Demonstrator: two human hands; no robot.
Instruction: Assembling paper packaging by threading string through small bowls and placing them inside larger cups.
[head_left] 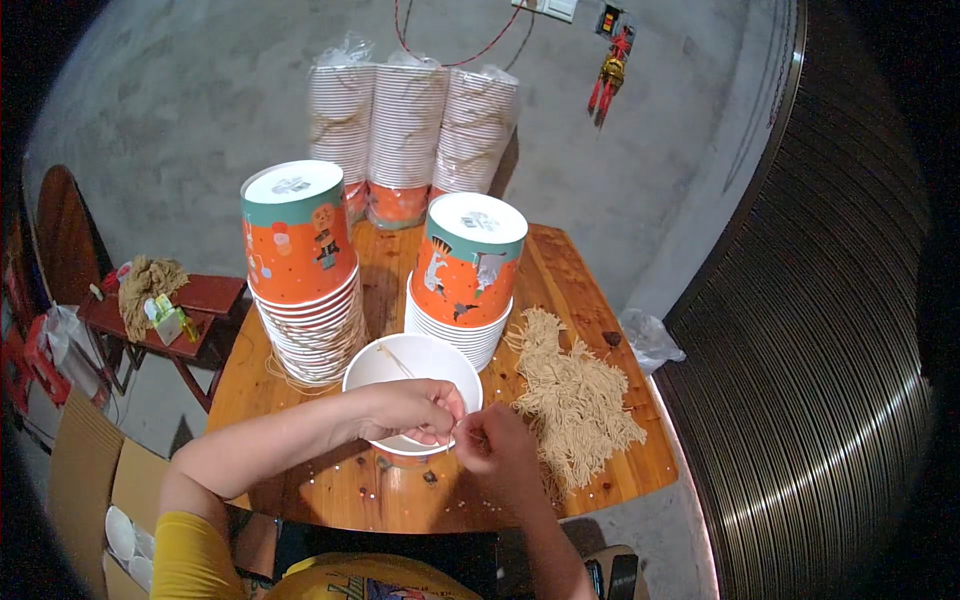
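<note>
Yellow shirt (195,560) fills the bottom edge, and out of its sleeve comes a bare left forearm, angled across to the middle of the action. Left hand (415,408) is right over the white-lined paper bucket (430,355), its fingers bent and pinched narrow on a thin beige cord (395,362) that crosses the bucket's mouth. Right hand (495,440) meets it just outside the rim, thumb and forefinger drawn close together; it's in shadow, and I can't tell whether they grip the cord too. The bucket itself stands upright at the near side of the wooden desk (330,490), mouth up, with a strip of orange showing under the hands.

Behind it, two upside-down stacks! The left stack (300,240), orange with a teal band, shows many white rims below and loose cords dangling around them. The right stack (468,265) wears the same colours and sits just behind the bucket. Over on the right of the desk, a shaggy heap of beige cords (575,400) spreads out beside the right hand, and white specks dot the wood. At the back, three plastic-wrapped stacks (405,130) line up near the grey wall (220,110). Down at lower left, an open cardboard box (85,450) holds white containers (122,535), and a ribbed shutter (800,330) covers the right side.
</note>
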